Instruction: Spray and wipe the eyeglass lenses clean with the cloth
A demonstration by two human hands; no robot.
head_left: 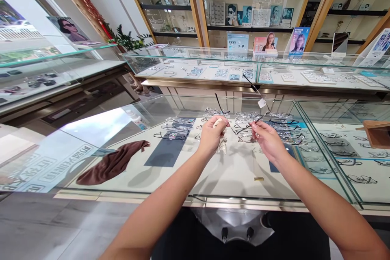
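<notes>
A pair of thin dark-framed eyeglasses (237, 132) is held up over the glass counter, its arms pointing up and away. A small white tag (261, 102) hangs on the right arm. My right hand (268, 140) pinches the frame at its right side. My left hand (211, 134) is closed around a cream-coloured cloth (223, 145), pressed near the left side of the eyeglasses. Part of the cloth sticks out between thumb and fingers; the rest hangs below. My fingers partly hide the lenses.
On the glass counter (195, 187) lies a crumpled brown cloth (114, 162) at left, a white bottle (136, 118) behind it. Rows of eyeglasses (284, 128) show under the glass. A wooden box (378, 133) stands at right. Another display case (195, 79) and shelves are beyond.
</notes>
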